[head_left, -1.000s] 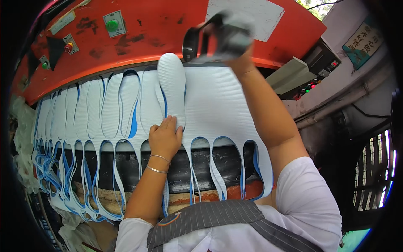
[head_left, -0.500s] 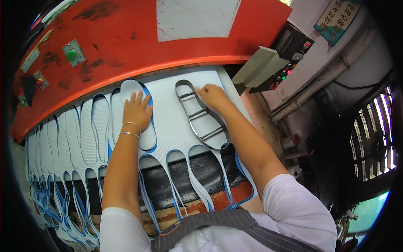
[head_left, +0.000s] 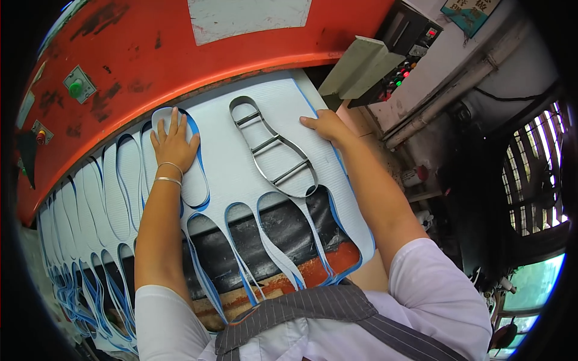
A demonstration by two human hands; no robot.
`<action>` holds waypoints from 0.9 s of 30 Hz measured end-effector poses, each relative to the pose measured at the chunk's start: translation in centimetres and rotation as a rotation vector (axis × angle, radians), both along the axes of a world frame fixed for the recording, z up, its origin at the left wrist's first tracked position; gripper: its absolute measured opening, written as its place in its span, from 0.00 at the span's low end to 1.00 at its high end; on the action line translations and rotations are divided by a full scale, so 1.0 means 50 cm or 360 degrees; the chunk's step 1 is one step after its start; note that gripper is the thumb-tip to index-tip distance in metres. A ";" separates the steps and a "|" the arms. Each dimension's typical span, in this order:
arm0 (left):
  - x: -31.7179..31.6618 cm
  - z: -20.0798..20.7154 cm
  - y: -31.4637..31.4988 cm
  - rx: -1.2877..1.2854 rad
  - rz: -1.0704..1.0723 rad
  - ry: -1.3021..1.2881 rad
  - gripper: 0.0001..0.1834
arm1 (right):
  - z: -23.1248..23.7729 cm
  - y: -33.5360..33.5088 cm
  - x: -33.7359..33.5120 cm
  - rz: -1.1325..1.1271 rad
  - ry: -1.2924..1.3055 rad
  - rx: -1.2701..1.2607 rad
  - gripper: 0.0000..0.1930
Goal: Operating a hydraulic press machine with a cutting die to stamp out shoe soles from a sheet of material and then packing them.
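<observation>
Along the left side of the white, ribbed sheet with blue edges (head_left: pixel 220 129), narrow sole-shaped outlines stand in a row; next, the left hand (head_left: pixel 176 147) rests palm down, fingers spread, on the upper part of a white, sole-shaped piece (head_left: pixel 194 185); right of it, a dark metal, sole-shaped frame with three crossbars (head_left: pixel 266 144) lies on the sheet, near both hands but touching neither; at the sheet's right edge, the right hand (head_left: pixel 330 127) points its thumb inward, the other fingers too hidden to tell.
</observation>
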State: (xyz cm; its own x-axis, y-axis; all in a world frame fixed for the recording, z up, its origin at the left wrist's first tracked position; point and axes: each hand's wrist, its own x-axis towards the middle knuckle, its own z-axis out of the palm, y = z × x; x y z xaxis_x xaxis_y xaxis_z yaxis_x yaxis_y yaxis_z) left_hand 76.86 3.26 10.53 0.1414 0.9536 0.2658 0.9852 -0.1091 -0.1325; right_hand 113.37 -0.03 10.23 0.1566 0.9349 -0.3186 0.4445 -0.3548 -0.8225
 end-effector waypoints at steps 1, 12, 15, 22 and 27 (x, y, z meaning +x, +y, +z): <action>-0.003 -0.003 0.006 0.0003 -0.0005 0.0004 0.35 | -0.010 0.006 0.003 -0.0039 -0.0023 0.0089 0.28; -0.021 0.011 0.018 -0.0069 -0.0091 -0.0223 0.32 | -0.017 -0.044 -0.008 0.0062 -0.0643 0.0844 0.36; 0.009 0.052 0.004 -0.0316 -0.0030 -0.0272 0.26 | 0.013 -0.169 -0.003 0.0862 -0.0585 0.0998 0.42; 0.033 -0.044 -0.091 -0.0192 -0.0430 -0.0434 0.27 | 0.041 -0.219 -0.087 0.0967 -0.0685 0.0925 0.41; 0.022 -0.057 -0.183 -0.0242 -0.0441 -0.0673 0.30 | 0.021 -0.191 -0.266 0.0642 -0.0600 0.1025 0.40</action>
State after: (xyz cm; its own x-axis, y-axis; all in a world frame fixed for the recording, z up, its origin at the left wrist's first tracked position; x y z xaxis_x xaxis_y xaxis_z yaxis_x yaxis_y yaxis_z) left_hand 77.95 -5.87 7.67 0.3040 0.9279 0.2160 0.8806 -0.3602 0.3079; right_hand 100.09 -9.56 11.29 -0.2392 0.9228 0.3020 0.7213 0.3771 -0.5810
